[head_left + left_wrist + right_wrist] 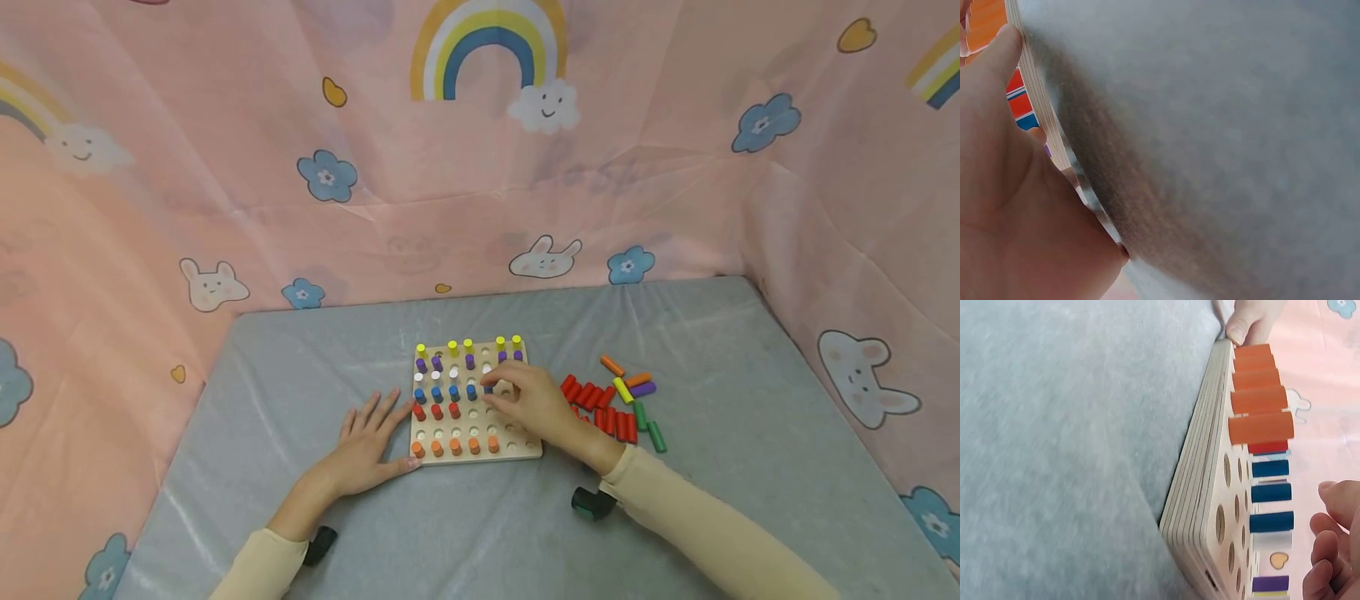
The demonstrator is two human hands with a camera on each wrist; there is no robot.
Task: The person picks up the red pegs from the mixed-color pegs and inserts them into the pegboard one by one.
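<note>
A wooden pegboard (pixel 510 458) lies on the table with rows of yellow, purple, white, blue, red and orange pegs standing in it. My left hand (pixel 365 454) is spread flat at its left side, fingertips at the edge and thumb by the front corner. Over the board's right part is my right hand (pixel 536 398), thumb and forefinger apart on either side of the last blue peg (pixel 489 388). In the right wrist view a gap separates its bent fingers (pixel 1329 550) from the standing blue peg (pixel 1271 522), and nothing shows between them.
Right of the board lie loose red pegs (pixel 621 425), with orange, green, purple and yellow ones, including a green peg (pixel 656 436). A grey cloth covers the table (pixel 720 500). A pink patterned curtain (pixel 465 183) hangs behind and at both sides.
</note>
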